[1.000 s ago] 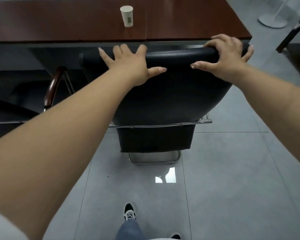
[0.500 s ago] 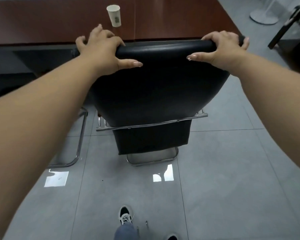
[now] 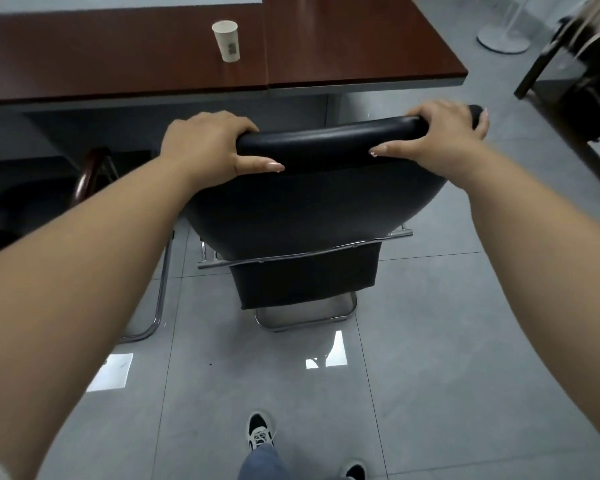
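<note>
A black leather chair (image 3: pixel 309 216) with a chrome sled frame stands on the grey tiled floor, its back toward me, a little way out from a dark red-brown table (image 3: pixel 118 53). My left hand (image 3: pixel 208 143) grips the left end of the backrest's top edge, fingers curled over it and thumb on the near side. My right hand (image 3: pixel 447 136) grips the right end the same way. A white paper cup (image 3: pixel 226 40) stands upright on the table, beyond the chair.
A second chair with a brown wooden armrest (image 3: pixel 89 171) and chrome frame sits at the left, partly under the table. A white round floor stand base (image 3: pixel 503 38) is at the far right. Dark furniture (image 3: pixel 582 98) stands at the right edge. My shoe (image 3: pixel 260 433) is below.
The chair has come back away from the table toward me, with both hands still on its top edge. My left hand's fingers have curled fully over the edge.
</note>
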`<state>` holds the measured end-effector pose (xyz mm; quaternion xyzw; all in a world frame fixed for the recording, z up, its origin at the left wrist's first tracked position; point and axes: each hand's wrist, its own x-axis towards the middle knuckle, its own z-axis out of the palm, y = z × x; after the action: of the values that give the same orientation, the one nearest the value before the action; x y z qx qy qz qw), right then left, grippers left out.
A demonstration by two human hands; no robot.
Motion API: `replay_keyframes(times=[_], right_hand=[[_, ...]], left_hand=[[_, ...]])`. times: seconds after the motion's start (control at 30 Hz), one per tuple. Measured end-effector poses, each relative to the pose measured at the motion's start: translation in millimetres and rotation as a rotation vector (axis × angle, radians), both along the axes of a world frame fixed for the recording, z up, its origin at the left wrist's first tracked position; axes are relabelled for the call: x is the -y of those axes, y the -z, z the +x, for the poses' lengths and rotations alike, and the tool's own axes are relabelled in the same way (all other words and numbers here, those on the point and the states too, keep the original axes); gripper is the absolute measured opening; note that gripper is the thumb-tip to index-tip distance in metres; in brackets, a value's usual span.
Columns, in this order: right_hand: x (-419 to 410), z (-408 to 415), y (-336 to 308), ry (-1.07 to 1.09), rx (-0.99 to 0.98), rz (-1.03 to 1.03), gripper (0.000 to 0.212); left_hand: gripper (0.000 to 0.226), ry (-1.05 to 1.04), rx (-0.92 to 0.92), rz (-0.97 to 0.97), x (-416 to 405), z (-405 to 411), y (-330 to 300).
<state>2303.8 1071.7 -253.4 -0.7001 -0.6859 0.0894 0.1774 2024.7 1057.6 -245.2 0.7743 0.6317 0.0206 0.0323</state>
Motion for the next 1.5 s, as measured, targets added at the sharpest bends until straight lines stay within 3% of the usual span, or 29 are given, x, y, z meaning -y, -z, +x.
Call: replay_keyframes(times=[0.3,0.6,1.23,1.33,1.5], right_hand=[[-27,17,-5,-0.003,-0.033,-0.019,0.053],[-53,42,-3,-0.063,-0.027,0.013,0.053],[-68,-2,8,-0.076,-0.101,0.096,0.054],[-64,-2,7,-0.064,-0.035,0.049,0.059],[-52,-7,1,-0.091,0.247,-0.022,0.088]], left_hand=[[0.08,-0.045,0.05,-0.022,-33,16,-9],[0.081,-0.072,-0.035,0.167,-43,44,2],[0.085,-0.038,0.062,0.177,-80,-2,-1],[0.086,-0.021,0.047,0.19,-75,-1,0],[0.085,0.023,0.023,0.24,-60,-3,4]])
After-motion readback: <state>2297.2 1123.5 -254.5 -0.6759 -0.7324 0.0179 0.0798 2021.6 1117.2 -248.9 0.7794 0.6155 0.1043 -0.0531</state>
